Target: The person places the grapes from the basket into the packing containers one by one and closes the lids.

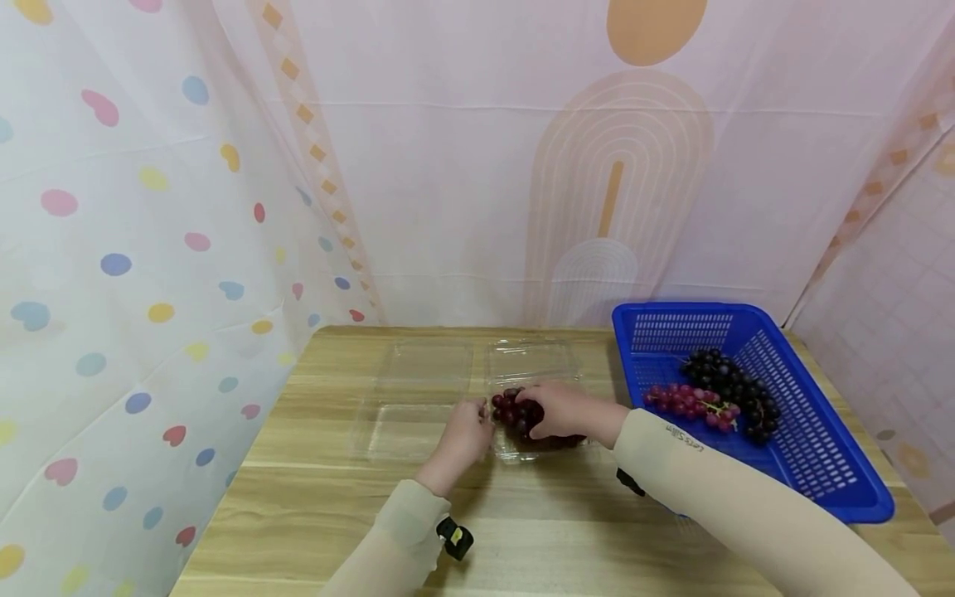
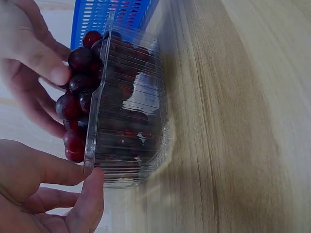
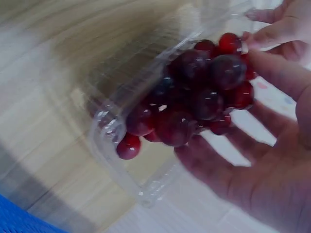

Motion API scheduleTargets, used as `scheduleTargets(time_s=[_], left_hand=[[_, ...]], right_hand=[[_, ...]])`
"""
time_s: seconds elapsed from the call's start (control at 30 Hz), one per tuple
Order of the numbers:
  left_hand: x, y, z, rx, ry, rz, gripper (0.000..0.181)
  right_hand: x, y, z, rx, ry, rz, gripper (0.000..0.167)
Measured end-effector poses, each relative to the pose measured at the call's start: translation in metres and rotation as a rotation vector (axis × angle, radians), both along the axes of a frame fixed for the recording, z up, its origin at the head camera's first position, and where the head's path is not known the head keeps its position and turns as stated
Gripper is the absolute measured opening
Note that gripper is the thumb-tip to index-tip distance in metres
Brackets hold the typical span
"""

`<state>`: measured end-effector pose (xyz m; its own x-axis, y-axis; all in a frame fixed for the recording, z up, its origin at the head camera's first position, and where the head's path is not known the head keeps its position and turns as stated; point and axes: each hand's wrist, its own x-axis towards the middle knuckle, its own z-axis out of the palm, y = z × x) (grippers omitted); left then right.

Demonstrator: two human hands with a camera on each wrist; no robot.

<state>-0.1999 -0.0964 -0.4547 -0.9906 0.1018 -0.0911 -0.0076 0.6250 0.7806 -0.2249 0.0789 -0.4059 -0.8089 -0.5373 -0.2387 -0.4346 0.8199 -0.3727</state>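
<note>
- With left hand (image 1: 464,433), in head view, pinches clear container (image 1: 515,456) on surface (image 1: 537,539), likely to steady it; with right hand (image 1: 559,411), grips red grapes (image 1: 513,418) inside.
- Left wrist: holds rim (image 2: 92,133) at one end, probably keeping opening free.
- Right wrist: curls fingers (image 3: 206,158) around grapes, seemingly supporting them.

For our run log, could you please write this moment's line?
left hand: pinches clamshell rim; right hand: holds dark-red grapes inside; blue basket: black grapes, lighter-red grapes
</note>
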Motion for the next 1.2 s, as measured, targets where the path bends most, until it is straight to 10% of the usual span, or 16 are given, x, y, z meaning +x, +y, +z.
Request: scheduleTargets(time_s=[0.43, 0.67, 1.2], left_hand=[[-0.001, -0.002, 0.000, -0.003, -0.005, -0.006, 0.046], [-0.002, -0.001, -0.001, -0.071, 0.044, -0.011, 0.016], [-0.003, -0.002, -0.001, -0.049, 0.015, -0.027, 0.038]], right_hand=[[0.008, 0.005, 0.004, -0.010, 0.147, 0.014, 0.016], [0.014, -0.004, -0.008, 0.022, 0.235, 0.052, 0.017], [0.020, 0.013, 0.005, -0.025, 0.084, -0.035, 0.026]])
